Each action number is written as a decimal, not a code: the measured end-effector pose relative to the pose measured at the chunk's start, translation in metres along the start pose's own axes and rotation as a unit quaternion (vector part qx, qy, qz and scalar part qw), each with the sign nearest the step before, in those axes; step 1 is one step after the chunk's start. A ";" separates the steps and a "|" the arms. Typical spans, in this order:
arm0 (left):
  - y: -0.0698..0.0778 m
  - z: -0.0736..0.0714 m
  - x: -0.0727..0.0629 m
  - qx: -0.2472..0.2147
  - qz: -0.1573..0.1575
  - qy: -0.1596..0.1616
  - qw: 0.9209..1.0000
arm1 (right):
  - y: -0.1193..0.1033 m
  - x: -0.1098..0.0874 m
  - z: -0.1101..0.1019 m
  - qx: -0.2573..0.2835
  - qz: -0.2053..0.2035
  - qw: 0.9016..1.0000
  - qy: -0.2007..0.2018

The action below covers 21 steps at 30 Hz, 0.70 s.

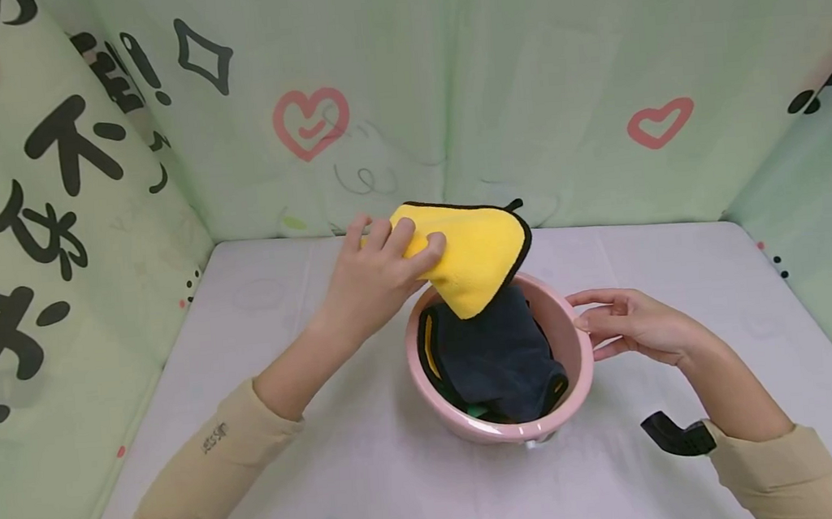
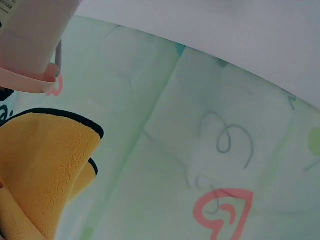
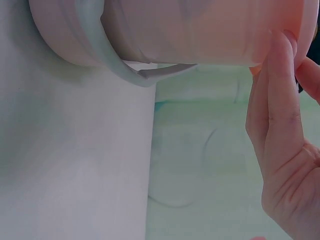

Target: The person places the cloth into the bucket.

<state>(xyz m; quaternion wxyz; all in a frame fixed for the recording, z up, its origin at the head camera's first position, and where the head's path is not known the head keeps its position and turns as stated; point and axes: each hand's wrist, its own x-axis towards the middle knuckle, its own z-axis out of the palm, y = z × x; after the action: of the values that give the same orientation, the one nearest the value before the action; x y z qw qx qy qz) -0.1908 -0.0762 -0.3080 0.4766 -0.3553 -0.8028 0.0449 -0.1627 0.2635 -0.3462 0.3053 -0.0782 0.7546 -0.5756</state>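
My left hand [image 1: 380,270] grips a yellow cleaning cloth [image 1: 477,246] with black edging and holds it up above the bucket's far left rim. In the left wrist view the yellow cloth [image 2: 45,160] hangs in folds, and the hand itself is mostly out of sight. The pink bucket [image 1: 579,377] stands upright and holds a folded dark grey cloth [image 1: 496,351] with black and yellow edges. At the bucket's right side my right hand [image 1: 637,323] pinches the rim between thumb and fingers. The right wrist view shows those fingers [image 3: 282,100] against the outer wall just under the rim.
A pale sheet [image 1: 316,479] covers the table. Green printed curtains [image 1: 539,54] enclose it at the back and both sides. The bucket's pale handle [image 3: 135,75] hangs down along its outside. A black strap [image 1: 679,434] sticks out by the right sleeve.
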 end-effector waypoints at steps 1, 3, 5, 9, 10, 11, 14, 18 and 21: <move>0.003 -0.002 0.001 0.004 0.007 0.000 1.000 | 0.000 0.000 0.000 -0.002 0.001 1.000 0.002; 0.008 -0.006 0.002 0.009 0.022 0.004 1.000 | -0.001 0.000 0.001 -0.005 0.005 1.000 0.006; 0.013 -0.010 0.002 0.005 0.037 0.008 0.999 | -0.001 0.000 0.001 -0.008 0.009 1.000 0.011; 0.021 -0.017 0.002 -0.007 0.059 0.015 0.998 | -0.001 0.000 0.001 -0.010 0.015 1.000 0.017; 0.023 -0.019 0.001 -0.011 0.064 0.013 0.998 | -0.002 -0.001 0.001 -0.010 0.015 1.000 0.017; 0.024 -0.020 0.001 -0.014 0.068 0.013 0.997 | -0.002 -0.001 0.001 -0.009 0.014 1.000 0.016; 0.029 -0.024 -0.002 -0.012 0.084 0.011 0.996 | -0.002 -0.001 0.000 -0.006 0.011 1.000 0.012; 0.035 -0.027 -0.005 -0.012 0.108 0.005 0.994 | -0.001 -0.002 0.000 -0.001 -0.003 1.000 0.000; 0.040 -0.028 -0.008 -0.014 0.126 0.001 0.992 | -0.002 -0.002 -0.001 0.002 -0.006 1.000 -0.006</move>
<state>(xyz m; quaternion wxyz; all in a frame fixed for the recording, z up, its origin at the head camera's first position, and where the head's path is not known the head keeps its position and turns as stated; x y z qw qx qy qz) -0.1453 -0.0582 -0.3153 0.4630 -0.4606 -0.7516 0.0929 -0.1615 0.2645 -0.3438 0.3060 -0.0858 0.7511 -0.5786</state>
